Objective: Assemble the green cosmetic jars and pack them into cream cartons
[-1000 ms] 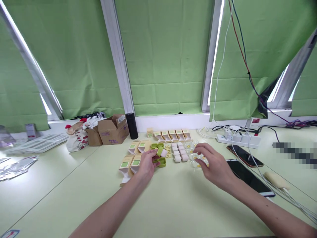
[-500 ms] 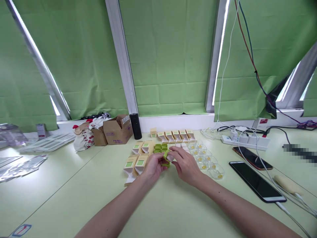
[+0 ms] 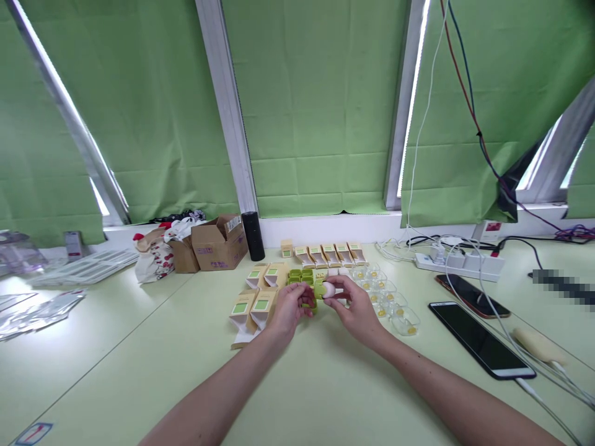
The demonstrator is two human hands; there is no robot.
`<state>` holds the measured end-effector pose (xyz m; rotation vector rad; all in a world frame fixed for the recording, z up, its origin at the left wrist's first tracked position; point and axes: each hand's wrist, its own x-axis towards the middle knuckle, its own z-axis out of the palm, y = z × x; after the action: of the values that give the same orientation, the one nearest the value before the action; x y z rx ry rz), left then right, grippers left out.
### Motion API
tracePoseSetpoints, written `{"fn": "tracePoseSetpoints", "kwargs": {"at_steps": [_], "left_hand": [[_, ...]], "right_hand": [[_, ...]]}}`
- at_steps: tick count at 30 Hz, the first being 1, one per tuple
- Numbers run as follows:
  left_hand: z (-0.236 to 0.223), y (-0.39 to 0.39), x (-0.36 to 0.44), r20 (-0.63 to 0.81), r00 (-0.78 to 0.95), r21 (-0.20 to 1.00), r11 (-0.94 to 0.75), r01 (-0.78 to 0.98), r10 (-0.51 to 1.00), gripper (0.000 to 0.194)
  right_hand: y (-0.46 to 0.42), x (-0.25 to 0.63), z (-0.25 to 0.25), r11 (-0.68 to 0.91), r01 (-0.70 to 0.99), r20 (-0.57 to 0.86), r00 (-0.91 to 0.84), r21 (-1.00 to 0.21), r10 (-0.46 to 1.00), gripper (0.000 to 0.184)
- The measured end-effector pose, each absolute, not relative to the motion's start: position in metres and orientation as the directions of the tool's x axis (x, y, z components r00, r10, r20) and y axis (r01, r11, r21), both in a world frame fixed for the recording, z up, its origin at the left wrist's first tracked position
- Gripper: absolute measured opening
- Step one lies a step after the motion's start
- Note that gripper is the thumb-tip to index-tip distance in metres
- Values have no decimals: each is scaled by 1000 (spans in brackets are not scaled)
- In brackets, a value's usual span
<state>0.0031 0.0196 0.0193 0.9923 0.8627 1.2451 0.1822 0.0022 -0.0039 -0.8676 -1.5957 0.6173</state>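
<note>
Above the middle of the table, my left hand is closed on a small green square holder. My right hand pinches a whitish rounded piece that touches the holder's right side; whether it sits inside cannot be made out. Just behind the hands stand several green square containers and a few pale pieces. To the left of my left hand lie open kraft cartons with green labels. Clear plastic covers with yellow spots are spread right of my right hand.
More kraft cartons line up at the back. A cardboard box, a black cylinder and a patterned cloth bag stand back left. Phones, cables and a white power strip occupy the right.
The green holder and whitish piece have turned, with the piece now facing right and up a little. My right hand has shifted slightly right. The view has moved a touch.
</note>
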Motion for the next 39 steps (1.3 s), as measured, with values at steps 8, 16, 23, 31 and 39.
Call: {"fn": "tracePoseSetpoints", "kwargs": {"at_steps": [8, 16, 23, 31, 39], "left_hand": [[17, 23, 5, 138, 11, 949, -129, -288, 990, 34], [25, 14, 5, 320, 27, 939, -313, -142, 947, 24], [24, 10, 5, 365, 42, 931, -364, -40, 930, 18], [23, 6, 8, 412, 128, 901, -425, 92, 902, 24], [19, 7, 9, 415, 157, 891, -435, 127, 896, 23]], "right_hand": [[11, 181, -11, 413, -177, 429, -64, -893, 901, 40], [17, 182, -11, 274, -287, 311, -90, -918, 946, 51], [15, 181, -9, 256, -289, 298, -111, -923, 948, 50], [15, 180, -13, 315, -174, 328, -52, -933, 943, 49], [12, 178, -15, 369, -163, 378, -30, -915, 925, 51]]}}
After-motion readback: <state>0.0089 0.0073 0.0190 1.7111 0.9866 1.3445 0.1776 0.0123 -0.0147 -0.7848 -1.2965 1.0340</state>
